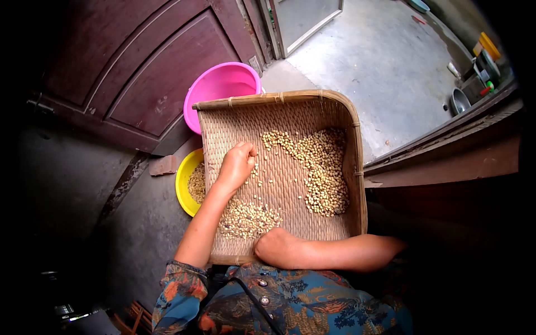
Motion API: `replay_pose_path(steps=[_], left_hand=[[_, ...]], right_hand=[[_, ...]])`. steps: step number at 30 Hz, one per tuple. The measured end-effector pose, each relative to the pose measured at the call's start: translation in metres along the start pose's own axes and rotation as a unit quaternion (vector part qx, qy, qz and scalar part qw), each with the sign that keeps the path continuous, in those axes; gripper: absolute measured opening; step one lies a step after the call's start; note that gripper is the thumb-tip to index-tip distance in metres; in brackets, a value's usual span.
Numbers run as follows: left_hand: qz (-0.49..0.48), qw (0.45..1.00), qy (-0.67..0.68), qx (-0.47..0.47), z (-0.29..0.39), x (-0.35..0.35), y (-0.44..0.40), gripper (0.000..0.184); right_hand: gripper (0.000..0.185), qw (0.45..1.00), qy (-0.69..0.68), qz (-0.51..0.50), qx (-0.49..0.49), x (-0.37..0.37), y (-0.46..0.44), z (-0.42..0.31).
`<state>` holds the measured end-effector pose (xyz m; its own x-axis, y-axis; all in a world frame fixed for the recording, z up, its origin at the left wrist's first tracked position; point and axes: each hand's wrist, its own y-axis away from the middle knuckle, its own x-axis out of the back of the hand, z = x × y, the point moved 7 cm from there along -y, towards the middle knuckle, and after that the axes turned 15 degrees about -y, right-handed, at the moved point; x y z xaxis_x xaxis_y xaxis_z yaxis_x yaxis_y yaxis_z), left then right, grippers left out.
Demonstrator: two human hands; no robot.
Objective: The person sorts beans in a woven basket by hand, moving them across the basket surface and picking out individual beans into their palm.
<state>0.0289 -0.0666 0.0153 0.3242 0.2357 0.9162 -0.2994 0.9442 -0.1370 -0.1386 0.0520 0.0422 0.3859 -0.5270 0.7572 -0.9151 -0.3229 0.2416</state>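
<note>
A woven winnowing basket [279, 178] with a bamboo rim lies in front of my body. Pale beans form a large pile [326, 173] along its right side. A smaller pile [249, 219], with some darker bits mixed in, lies at the near left. My left hand [237, 162] is over the left part of the basket, closed with fingers curled, beside a few scattered beans. My right hand [277, 245] is closed at the near edge, touching or just beside the smaller pile. Whatever either hand may hold is hidden by the fingers.
Beyond the basket's far left corner stands a pink basin [220, 86]. A yellow basin [187, 190] holding brownish grains is partly under the left edge, near a brick [162, 166]. A dark red door [167, 72] is at left. Metal bowls [459, 101] lie at far right.
</note>
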Motion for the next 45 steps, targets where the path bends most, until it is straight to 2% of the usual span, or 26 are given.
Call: replay_pose_path(steps=[8,11,15,17,19,21,23,25,27,32,35,38,42,45], left_hand=[[-0.017,0.999,-0.042,-0.008,0.001,-0.003,0.000,0.010],[0.003,1.000,0.013,0.023,0.003,0.028,-0.007,0.010],[0.159,0.987,0.000,0.008,0.008,0.111,-0.041,0.011],[0.235,0.970,-0.057,-0.018,0.006,0.144,-0.065,0.015],[0.248,0.956,-0.153,-0.036,-0.002,0.147,-0.079,0.020],[0.163,0.979,-0.119,-0.028,-0.003,0.132,-0.069,0.024],[0.027,0.994,-0.070,-0.074,-0.009,0.089,-0.049,0.020],[-0.122,0.991,-0.029,-0.044,-0.011,0.043,-0.019,0.016],[-0.148,0.987,-0.038,-0.040,-0.008,0.025,0.000,0.015],[-0.122,0.990,-0.046,-0.060,-0.014,0.011,0.008,0.010],[-0.110,0.989,-0.081,-0.058,-0.007,0.013,-0.002,0.009],[-0.023,0.996,-0.004,-0.083,0.010,0.011,-0.014,0.009],[-0.063,0.995,-0.058,-0.056,0.008,-0.004,-0.017,0.011],[-0.072,0.990,-0.096,-0.071,0.007,-0.007,-0.020,0.010]], right_hand=[[0.017,1.000,-0.004,0.007,-0.009,0.000,-0.001,0.001],[0.016,0.997,-0.007,0.071,0.001,0.000,0.001,0.003],[0.016,0.997,-0.004,0.073,0.000,-0.003,0.001,0.002],[0.016,0.998,-0.001,0.065,-0.002,-0.004,-0.001,0.003],[0.016,0.998,0.001,0.068,0.002,-0.006,-0.002,0.002],[0.016,0.997,-0.001,0.074,0.002,-0.004,-0.003,0.005],[0.016,0.997,-0.022,0.079,-0.001,-0.002,-0.001,0.004],[0.016,0.998,-0.025,0.063,-0.007,-0.002,-0.003,0.003],[0.015,0.998,-0.022,0.057,0.004,-0.004,-0.003,0.004],[0.014,0.998,-0.006,0.050,0.024,-0.004,-0.004,0.003],[0.016,1.000,-0.022,-0.003,-0.018,-0.003,-0.006,0.004],[0.016,0.999,-0.027,0.022,-0.010,-0.007,-0.008,0.006],[0.014,0.999,-0.022,0.033,-0.001,0.001,-0.004,0.004],[0.013,0.999,-0.013,0.046,0.018,-0.005,-0.004,0.005]])
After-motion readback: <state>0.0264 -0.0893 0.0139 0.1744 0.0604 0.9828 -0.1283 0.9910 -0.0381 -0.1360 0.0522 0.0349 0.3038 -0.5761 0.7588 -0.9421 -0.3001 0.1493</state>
